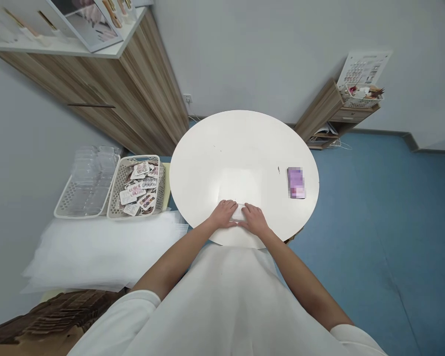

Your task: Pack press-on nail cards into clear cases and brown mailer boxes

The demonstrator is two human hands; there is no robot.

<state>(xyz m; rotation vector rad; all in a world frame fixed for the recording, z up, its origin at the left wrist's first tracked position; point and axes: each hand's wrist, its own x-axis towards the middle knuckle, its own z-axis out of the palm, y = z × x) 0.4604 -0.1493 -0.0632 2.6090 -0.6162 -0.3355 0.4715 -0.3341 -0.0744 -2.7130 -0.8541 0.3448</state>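
The packet (238,212) lies on the white table (244,131), close to the near edge. The left hand (223,214) grasps its left end and the right hand (255,218) its right end, fingers curled over the far side, thumbs on the near side. The purple item (295,183), pixelated, lies to the right, well apart from the hands. The sheets (114,249) lie left of the table.

Likely faults: unequal pressure from the hands could skew the packet; excessive squeezing could crease it; a pull toward the body could carry it over the near edge. Grip force cannot be determined.
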